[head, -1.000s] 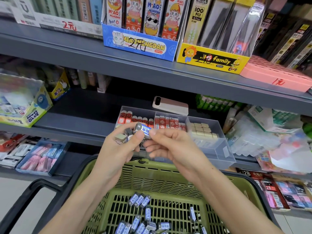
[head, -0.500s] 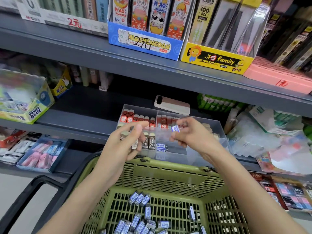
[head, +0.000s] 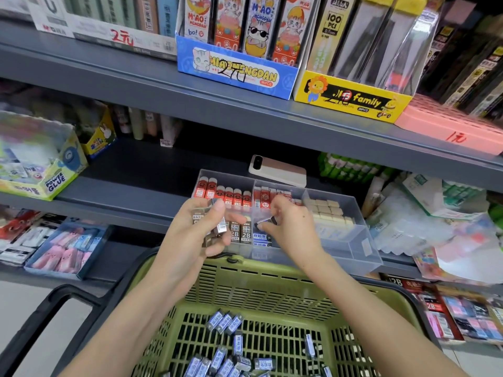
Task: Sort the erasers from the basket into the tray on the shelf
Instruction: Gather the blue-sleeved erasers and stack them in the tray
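**Bare arms, bare hands**

And here we have two arms in shot. The left forearm (head: pixel 130 317) and right forearm (head: pixel 381 317) are both bare along their whole visible length, uncovered right to where the bottom edge cuts them off. Slim wrists lead into the left hand (head: pixel 190 235) and right hand (head: pixel 294 229), bare as well. The fingers are slender, the nails too blurred to judge.

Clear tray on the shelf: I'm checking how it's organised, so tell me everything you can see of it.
The clear plastic compartment tray sits flat on the grey metal shelf, by the front edge. At the back stand red-sleeved erasers, in front brown 2B erasers and blue-labelled erasers, on the right beige blocks. The right hand pinches a small eraser over its middle; the left hand, gripping several erasers, is before its left part.
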A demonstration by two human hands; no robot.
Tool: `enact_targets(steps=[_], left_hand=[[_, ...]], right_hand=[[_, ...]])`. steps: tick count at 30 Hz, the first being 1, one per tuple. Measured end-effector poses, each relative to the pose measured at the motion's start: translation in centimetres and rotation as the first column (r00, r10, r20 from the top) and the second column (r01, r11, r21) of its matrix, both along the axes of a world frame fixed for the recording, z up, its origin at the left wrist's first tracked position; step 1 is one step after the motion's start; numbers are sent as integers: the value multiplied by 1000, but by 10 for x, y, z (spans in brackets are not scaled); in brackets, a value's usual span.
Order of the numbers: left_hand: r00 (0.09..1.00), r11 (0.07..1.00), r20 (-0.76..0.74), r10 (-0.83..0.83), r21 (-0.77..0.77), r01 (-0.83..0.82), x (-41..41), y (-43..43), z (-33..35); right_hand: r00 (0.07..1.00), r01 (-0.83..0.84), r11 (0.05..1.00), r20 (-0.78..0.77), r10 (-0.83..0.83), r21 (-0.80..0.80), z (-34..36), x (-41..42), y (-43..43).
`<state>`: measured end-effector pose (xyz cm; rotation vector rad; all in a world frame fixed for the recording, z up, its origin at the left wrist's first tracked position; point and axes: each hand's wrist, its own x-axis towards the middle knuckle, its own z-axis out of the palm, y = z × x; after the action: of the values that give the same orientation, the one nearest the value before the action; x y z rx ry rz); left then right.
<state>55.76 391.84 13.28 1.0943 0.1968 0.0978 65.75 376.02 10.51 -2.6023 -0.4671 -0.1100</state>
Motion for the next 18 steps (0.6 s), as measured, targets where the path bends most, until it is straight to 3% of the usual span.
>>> enact_targets(steps=[7,14,18], left_hand=[[1000,999,7,-22,42,22,-1,0,0],[1000,996,-1,-13,88,13,-1,1,-1],[1000,993,15,-3,115,2,-1,1,-2]], right_hand=[[1000,27,994,8,-26,-108,2,0,3],[962,232,947,-192,-191,221,3,-4,-5],[974,193,972,-150,-172,136,1,-3,-3]])
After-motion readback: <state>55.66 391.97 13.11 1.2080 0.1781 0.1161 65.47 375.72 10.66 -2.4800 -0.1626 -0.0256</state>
